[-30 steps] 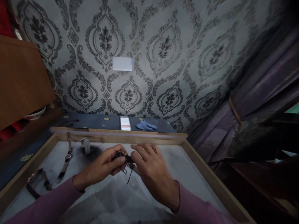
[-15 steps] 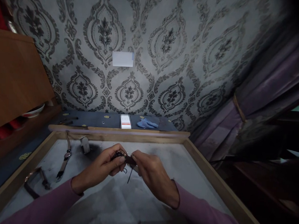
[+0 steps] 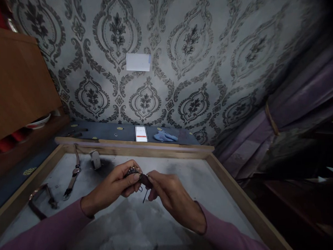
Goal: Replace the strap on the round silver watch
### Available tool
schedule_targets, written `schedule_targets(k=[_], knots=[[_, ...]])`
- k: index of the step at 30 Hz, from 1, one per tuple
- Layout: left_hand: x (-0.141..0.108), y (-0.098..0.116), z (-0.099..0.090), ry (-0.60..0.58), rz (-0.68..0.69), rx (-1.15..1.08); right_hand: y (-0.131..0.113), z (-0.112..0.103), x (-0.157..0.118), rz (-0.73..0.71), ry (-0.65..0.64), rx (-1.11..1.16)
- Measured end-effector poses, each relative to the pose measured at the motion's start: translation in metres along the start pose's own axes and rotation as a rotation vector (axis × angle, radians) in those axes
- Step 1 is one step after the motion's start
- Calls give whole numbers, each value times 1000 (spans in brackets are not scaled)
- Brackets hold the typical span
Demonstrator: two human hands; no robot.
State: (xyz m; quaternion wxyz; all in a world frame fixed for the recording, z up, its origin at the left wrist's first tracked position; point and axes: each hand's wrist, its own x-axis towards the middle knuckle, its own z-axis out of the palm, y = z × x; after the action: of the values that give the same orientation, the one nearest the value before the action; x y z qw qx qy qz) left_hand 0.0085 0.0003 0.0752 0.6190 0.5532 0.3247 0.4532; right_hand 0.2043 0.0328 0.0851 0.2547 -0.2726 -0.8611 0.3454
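My left hand (image 3: 118, 183) is closed round the case of a dark watch (image 3: 133, 171) with gold-coloured details, its thumb on the near side. The fingers of my right hand (image 3: 172, 192) pinch the dark brown strap (image 3: 146, 180) at the watch's right side. Below the strap a thin dark tool (image 3: 145, 196) points down between my hands; its upper end is hidden. Both hands are over the middle of a wooden-framed tray (image 3: 138, 148) with a pale floor.
On the tray's left lie a watch with a light strap (image 3: 75, 171), a brown-strapped watch (image 3: 38, 204) and a pale grey object (image 3: 94, 160). Behind the rim are a white box (image 3: 141, 134) and a blue cloth (image 3: 165, 136). A purple curtain (image 3: 247, 153) hangs at the right.
The watch has tilted slightly and shows more of its face. My right hand has shifted a little to the right and down. The camera view has shifted slightly.
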Motion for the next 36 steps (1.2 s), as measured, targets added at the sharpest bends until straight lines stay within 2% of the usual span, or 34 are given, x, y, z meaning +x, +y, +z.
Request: schedule_targets(k=[14,36], knots=[[0,-1,-4,-32,-3,-14,-5,-11,2,-1,-101,58],[3,1,-6,-85,-59,72,2,-19,5,133,-279,184]])
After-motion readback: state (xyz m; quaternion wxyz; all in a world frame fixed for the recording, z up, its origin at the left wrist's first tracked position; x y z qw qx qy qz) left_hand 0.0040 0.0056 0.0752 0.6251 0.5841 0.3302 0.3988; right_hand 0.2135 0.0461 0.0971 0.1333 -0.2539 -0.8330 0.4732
